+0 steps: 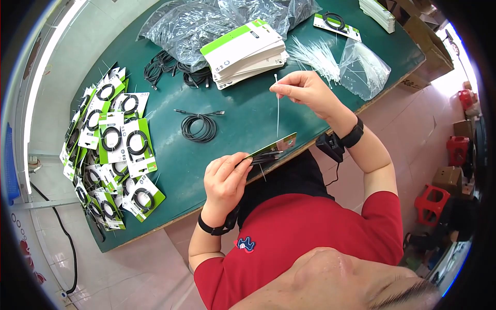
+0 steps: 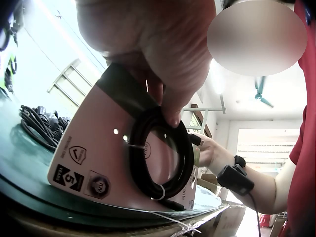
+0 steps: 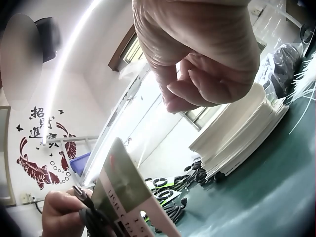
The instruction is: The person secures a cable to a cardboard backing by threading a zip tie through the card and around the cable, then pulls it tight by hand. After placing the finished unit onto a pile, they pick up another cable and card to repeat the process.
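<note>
My left hand grips a green and white card with a coiled black cable at the table's front edge. In the left wrist view the coil lies against the card, thumb on it, with a white tie around its lower part. Above and to the right, my right hand pinches a thin white zip tie that hangs down toward the card. The right wrist view shows that hand with curled fingers, above the card.
A loose coiled cable lies mid-table. Carded cables are heaped at the left. Behind are a card stack, black cables, plastic bags, white ties and a bag of ties.
</note>
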Available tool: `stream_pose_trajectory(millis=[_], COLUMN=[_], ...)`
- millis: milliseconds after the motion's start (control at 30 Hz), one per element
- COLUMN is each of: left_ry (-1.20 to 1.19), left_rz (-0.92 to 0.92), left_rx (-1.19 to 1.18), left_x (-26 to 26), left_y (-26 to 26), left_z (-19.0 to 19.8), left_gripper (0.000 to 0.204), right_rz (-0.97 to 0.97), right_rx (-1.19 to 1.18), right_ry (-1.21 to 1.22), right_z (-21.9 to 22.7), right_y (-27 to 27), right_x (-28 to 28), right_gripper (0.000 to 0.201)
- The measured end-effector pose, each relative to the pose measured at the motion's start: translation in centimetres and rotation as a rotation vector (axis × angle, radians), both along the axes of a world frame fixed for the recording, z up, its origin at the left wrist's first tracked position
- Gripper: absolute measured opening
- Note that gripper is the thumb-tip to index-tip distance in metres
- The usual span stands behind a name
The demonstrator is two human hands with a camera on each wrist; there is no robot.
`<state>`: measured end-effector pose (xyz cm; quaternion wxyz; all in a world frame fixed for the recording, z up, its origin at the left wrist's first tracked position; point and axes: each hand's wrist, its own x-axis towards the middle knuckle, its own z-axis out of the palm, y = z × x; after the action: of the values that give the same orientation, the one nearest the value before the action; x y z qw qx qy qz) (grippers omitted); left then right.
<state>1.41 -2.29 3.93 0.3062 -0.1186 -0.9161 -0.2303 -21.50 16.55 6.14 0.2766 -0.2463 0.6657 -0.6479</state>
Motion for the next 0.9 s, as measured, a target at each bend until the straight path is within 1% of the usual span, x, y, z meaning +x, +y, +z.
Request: stream_pose_trajectory(millis=[100, 333, 467, 567, 900], left_ry=[0.002, -0.002, -0.003, -0.017, -0.029], left_rz=[-0.002, -0.01, -0.014, -0.025, -0.069], left_rx=[0.007, 0.018, 0.02, -0.006, -0.043], left_x=[0.0, -0.1, -0.3, 0.0, 0.7], left_y=[0.0, -0.1, 0.0, -0.2, -0.1], left_z=[0.1, 0.1, 0.3, 0.1, 0.0], left_gripper=[0.021, 0.02, 0.02, 0.021, 0.022], right_rz=[0.028, 0.095, 0.069, 0.093, 0.176], right_rx=[-0.007, -0.028, -0.022, -0.005, 0.095], right_ry=[-0.025, 0.025, 0.007, -0.038, -0.116], right_z=[-0.1, -0.2, 0.2, 0.5, -1.6], right_y=[-0.1, -0.4, -0.8, -1.0, -3.6], right_x=[0.1, 0.2, 0.7, 0.7, 2.6], right_gripper=[0.015, 0.015, 0.014, 0.015, 0.019])
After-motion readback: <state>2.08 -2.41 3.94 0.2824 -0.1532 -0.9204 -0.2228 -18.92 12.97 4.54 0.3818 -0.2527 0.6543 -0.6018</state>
